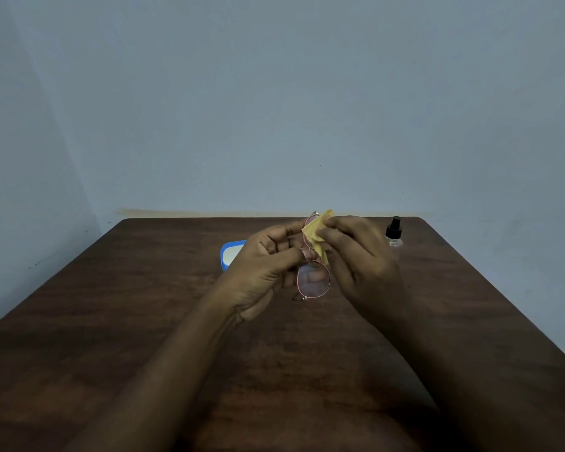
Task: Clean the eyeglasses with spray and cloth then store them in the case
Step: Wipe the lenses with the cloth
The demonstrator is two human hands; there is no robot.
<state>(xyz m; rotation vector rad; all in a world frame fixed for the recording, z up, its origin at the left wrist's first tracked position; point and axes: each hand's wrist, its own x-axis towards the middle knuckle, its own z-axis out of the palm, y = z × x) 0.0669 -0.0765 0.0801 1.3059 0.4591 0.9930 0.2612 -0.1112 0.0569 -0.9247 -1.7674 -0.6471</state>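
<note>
Pink-rimmed eyeglasses (313,279) are held upright above the table, one lens over the other. My left hand (268,265) pinches the frame near the bridge. My right hand (356,256) pinches a yellow cloth (317,231) folded over the upper lens, which the cloth mostly hides. The lower lens is bare. A blue case (230,254) lies open on the table behind my left hand, partly hidden by it. A small clear spray bottle (394,233) with a black cap stands at the back right.
The dark wooden table (144,321) stands against a pale blue wall. Its far edge runs just behind the hands, and its left and right edges slant outward toward me.
</note>
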